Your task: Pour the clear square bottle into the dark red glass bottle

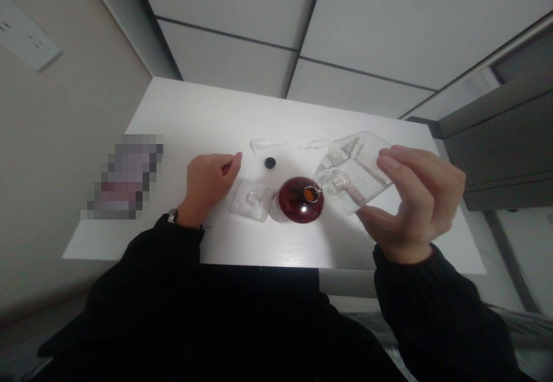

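My right hand [415,197] grips a clear square bottle [360,163] by its base and tilts it left. Its threaded neck is at the open mouth of a dark red-brown bottle [298,203], which stands upright on the table. I cannot tell whether the two mouths touch, or whether liquid runs between them. Resting over the table to the left, my left hand [211,177] is closed in a loose fist with the thumb along the top. A second clear square bottle [249,199] stands between that hand and the brown bottle, its round mouth facing up.
Behind the bottles lies a small black cap [270,163]. Clear plastic droppers [289,144] lie farther back on the white table [207,111]. A blurred-out rectangular object [129,177] is at the left edge. White panels [358,36] rise behind the table.
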A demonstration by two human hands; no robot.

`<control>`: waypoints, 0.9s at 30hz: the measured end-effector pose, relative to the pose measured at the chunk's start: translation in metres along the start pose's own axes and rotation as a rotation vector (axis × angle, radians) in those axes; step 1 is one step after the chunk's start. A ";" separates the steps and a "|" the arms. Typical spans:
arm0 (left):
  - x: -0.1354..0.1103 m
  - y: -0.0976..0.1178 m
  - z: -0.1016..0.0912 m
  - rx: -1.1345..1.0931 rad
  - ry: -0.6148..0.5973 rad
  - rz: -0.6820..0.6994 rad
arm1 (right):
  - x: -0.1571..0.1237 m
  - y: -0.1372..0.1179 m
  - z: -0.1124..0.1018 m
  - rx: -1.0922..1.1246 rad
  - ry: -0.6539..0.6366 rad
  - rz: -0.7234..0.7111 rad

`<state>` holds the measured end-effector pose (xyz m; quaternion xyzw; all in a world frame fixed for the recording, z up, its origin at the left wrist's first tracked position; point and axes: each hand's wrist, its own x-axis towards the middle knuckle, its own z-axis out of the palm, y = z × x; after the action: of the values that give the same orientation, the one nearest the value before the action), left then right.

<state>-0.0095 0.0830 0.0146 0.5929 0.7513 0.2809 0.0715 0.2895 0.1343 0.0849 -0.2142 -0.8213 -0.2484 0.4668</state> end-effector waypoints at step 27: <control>-0.001 -0.004 0.004 -0.003 0.031 0.033 | -0.002 0.002 -0.001 0.016 -0.029 -0.040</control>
<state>-0.0105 0.0826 0.0092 0.6008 0.7419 0.2923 0.0562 0.2923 0.1347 0.0838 -0.1976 -0.8340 -0.2477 0.4517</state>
